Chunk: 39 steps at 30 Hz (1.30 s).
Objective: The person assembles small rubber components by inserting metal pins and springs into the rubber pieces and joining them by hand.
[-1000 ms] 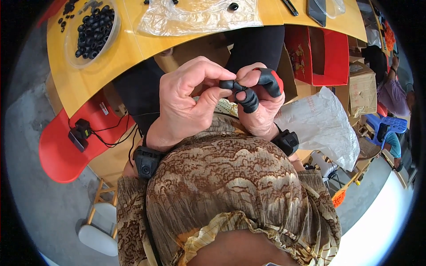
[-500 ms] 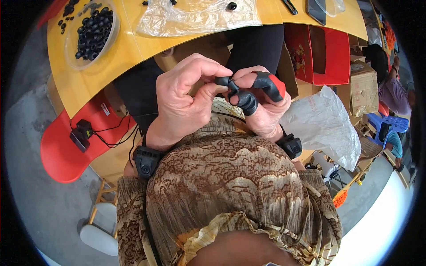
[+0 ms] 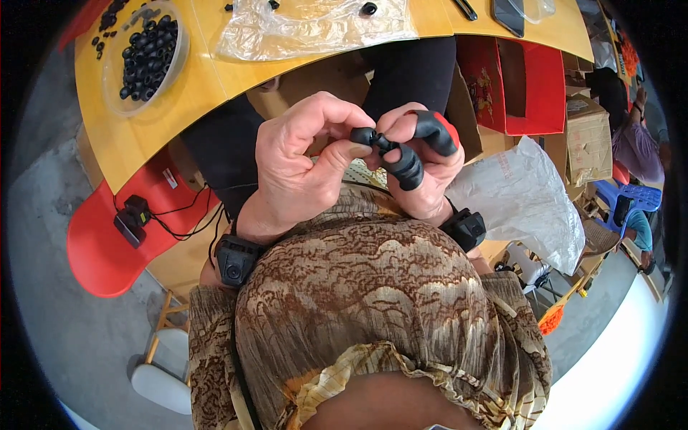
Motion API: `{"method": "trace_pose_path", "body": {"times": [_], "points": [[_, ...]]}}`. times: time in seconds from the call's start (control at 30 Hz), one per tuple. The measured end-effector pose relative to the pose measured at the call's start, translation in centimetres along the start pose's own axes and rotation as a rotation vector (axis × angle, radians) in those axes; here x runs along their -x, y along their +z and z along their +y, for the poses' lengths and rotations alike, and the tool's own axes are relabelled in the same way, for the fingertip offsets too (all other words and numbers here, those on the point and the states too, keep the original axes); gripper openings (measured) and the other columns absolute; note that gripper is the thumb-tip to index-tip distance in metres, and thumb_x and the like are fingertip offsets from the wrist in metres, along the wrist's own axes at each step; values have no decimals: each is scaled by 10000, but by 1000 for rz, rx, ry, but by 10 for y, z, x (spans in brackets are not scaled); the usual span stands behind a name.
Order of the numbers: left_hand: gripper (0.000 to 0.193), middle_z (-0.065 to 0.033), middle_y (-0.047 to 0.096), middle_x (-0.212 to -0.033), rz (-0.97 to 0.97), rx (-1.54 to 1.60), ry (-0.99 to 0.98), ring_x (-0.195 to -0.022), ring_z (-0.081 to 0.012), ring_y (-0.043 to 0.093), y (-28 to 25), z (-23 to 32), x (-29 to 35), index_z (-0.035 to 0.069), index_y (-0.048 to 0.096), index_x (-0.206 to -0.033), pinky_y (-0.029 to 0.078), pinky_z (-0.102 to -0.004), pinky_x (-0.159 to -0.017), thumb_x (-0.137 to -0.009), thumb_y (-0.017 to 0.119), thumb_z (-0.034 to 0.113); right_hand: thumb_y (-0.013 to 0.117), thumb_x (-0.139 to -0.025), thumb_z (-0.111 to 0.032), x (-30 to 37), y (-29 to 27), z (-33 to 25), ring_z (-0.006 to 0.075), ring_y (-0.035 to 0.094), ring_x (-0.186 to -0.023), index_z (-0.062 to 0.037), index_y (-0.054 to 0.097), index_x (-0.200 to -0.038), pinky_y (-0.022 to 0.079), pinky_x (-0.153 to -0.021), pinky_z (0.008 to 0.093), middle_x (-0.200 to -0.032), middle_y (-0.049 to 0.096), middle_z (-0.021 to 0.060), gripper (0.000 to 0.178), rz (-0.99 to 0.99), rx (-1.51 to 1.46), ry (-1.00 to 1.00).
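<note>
My left hand (image 3: 301,161) pinches a small black round part (image 3: 362,135), seemingly rubber or plastic, between thumb and forefinger. Against its right side, a second small black piece (image 3: 383,145) is held in the fingertips of my right hand (image 3: 432,179). The two pieces meet or nearly meet; their exact contact is too small to make out. Black covers wrap my right thumb and forefinger, and the forefinger cover (image 3: 432,134) has a red patch. Both hands are close together over my lap, in front of the table edge.
On the yellow table (image 3: 204,79), a clear round tub (image 3: 185,61) holds many black parts, beside a plastic sheet (image 3: 287,39) and a phone (image 3: 507,18). Red boxes (image 3: 541,89) stand below at right, near a plastic bag (image 3: 534,204). A red chair (image 3: 100,247) is at left.
My hands have shifted slightly. The right fingers have turned a little, and the black pieces show a bit more apart between the fingertips. Both hands keep their pinch.
</note>
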State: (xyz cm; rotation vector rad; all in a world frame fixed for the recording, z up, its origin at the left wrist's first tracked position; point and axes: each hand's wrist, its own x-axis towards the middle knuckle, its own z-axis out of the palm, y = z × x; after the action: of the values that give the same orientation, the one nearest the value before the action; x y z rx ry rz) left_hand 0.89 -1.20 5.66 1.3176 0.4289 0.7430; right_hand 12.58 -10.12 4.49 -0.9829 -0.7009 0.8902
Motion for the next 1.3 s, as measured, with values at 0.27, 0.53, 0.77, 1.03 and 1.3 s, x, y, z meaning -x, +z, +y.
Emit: {"method": "trace_pose_path", "body": {"times": [0.27,0.53,0.77,1.03,1.3], "points": [[118,-54,551,-771,7,88,-52,-684,-104,595,1,-7,3,-56,541,-879,487,-208,-616,-774,562,-107,633,-755,6,-4,-3,1,123,556,-627,27,545,-815,465,-528,212,-778,556,106,108,-10,-229,179],[120,-59,555,-760,-13,-140,29,-679,-93,597,-2,-3,0,-54,559,-844,485,-199,-599,-743,571,-117,643,-740,16,-2,-3,-2,127,552,-638,25,550,-802,456,-547,214,-780,556,100,112,1,-150,159],[131,-54,557,-752,-11,-189,39,-672,-88,594,-2,-3,1,-45,566,-841,479,-192,-586,-737,568,-125,670,-694,36,0,-6,-9,152,545,-713,18,558,-806,441,-628,246,-772,557,85,159,-39,194,50],[150,-52,558,-741,2,-215,34,-661,-77,585,-1,-2,1,-34,574,-833,467,-189,-580,-718,569,-132,668,-692,28,-1,-6,-13,145,539,-678,16,570,-773,436,-599,238,-763,558,84,128,-55,256,45],[179,-77,532,-685,35,-315,87,-576,-146,545,3,-4,3,-7,560,-789,424,-228,-508,-661,599,-125,671,-709,-3,-8,-12,-18,124,557,-644,12,579,-771,445,-576,222,-729,566,56,112,-204,429,31]]}}
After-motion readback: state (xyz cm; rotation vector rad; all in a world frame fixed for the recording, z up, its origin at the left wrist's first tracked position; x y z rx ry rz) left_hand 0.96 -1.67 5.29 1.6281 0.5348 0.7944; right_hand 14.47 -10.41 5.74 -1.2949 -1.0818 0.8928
